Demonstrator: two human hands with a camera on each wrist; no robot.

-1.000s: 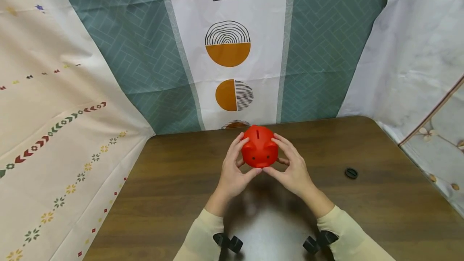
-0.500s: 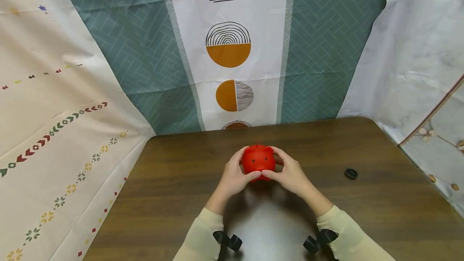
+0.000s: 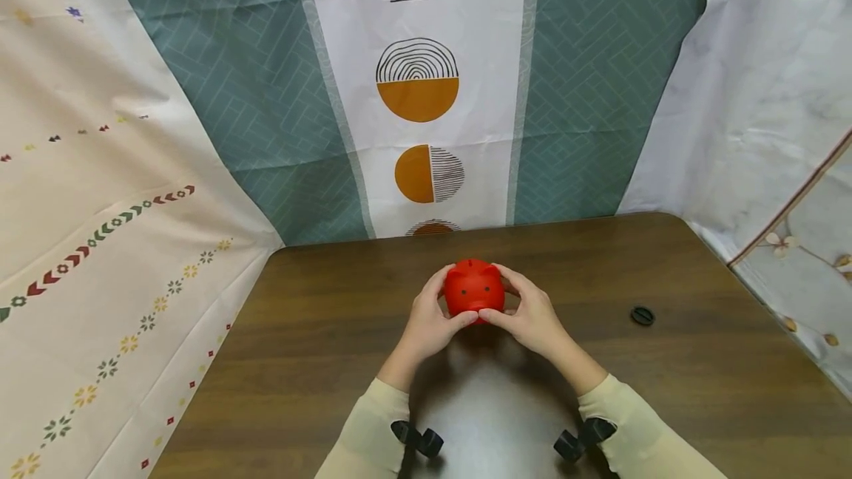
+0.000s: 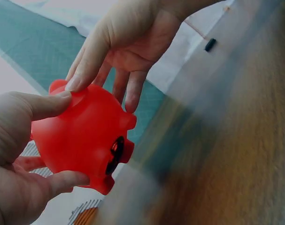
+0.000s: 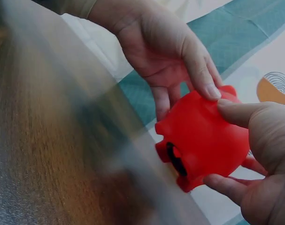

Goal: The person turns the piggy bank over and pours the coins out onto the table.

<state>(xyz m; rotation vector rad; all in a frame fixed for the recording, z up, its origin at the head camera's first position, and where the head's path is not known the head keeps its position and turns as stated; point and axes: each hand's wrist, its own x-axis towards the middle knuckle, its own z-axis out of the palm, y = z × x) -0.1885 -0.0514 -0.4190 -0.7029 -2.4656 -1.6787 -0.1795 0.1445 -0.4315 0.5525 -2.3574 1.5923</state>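
Cream sleeves [image 3: 373, 420] lead to your two hands: left hand [image 3: 426, 321] and right hand [image 3: 535, 320] both grip the rounded red piggy bank [image 3: 474, 290], one on each side, thumbs [image 3: 461, 321] close together at its snout. You hold it above the brown wood-grain desk [image 3: 319, 331], a black-rimmed hole [image 4: 115, 154] in its underside. Well to your right lies a small round black disc [image 3: 642, 316]; behind hangs teal-and-white patterned cloth [image 3: 479, 94].

The piggy bank [image 3: 474, 283] is red with dark eyes [image 3: 464, 292], the small disc [image 3: 642, 316] black, the counter [image 3: 319, 331] brown wood grain. Teal herringbone cloth [image 3: 266, 94] flanks a white band [image 3: 492, 58] of ochre circles [image 3: 418, 100] with black lines [image 3: 417, 59]; the cream cloth [image 3: 133, 272] bears red, green and yellow motifs [image 3: 85, 395].
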